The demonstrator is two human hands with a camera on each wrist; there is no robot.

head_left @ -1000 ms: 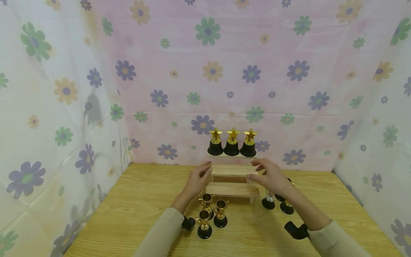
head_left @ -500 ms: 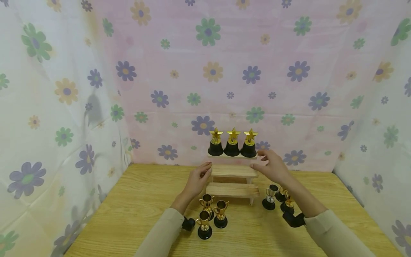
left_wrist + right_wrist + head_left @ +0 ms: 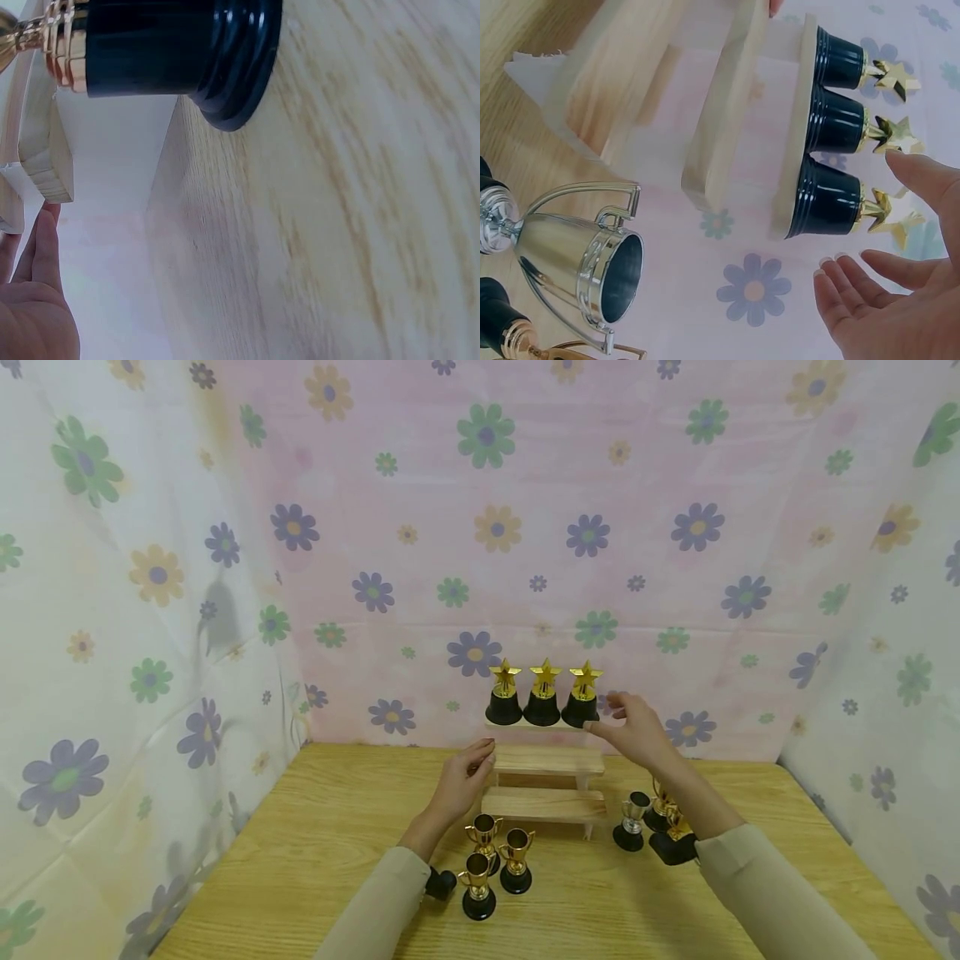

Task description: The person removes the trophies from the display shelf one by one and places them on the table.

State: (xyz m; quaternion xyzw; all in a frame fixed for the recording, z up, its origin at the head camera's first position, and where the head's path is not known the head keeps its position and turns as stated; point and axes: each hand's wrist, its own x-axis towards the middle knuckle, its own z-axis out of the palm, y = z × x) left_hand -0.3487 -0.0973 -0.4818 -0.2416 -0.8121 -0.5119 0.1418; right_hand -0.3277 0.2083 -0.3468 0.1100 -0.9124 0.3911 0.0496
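A tiered wooden stand [image 3: 547,760] rises in steps toward the back wall. On its top step three gold star trophies with black bases stand in a row, the right star trophy [image 3: 581,706] at the row's end. Beside that one is my right hand [image 3: 643,731], thumb and fingers spread with a gap between them. In the right wrist view this hand [image 3: 900,277] holds nothing, its thumb level with the stars. My left hand [image 3: 459,781] lies at the stand's left end. The left wrist view shows its straight fingers [image 3: 46,247] against a step's end [image 3: 52,161].
Several gold cups with black bases, such as the front cup [image 3: 477,885], stand front left of the stand by my left forearm. To the right, a silver cup [image 3: 630,818] stands near gold cups [image 3: 660,806], partly behind my right forearm. Flowered cloth [image 3: 390,635] hangs behind the table.
My right hand has risen from in front of the middle step to beside the right star trophy on the top step. My left hand stays where it was.
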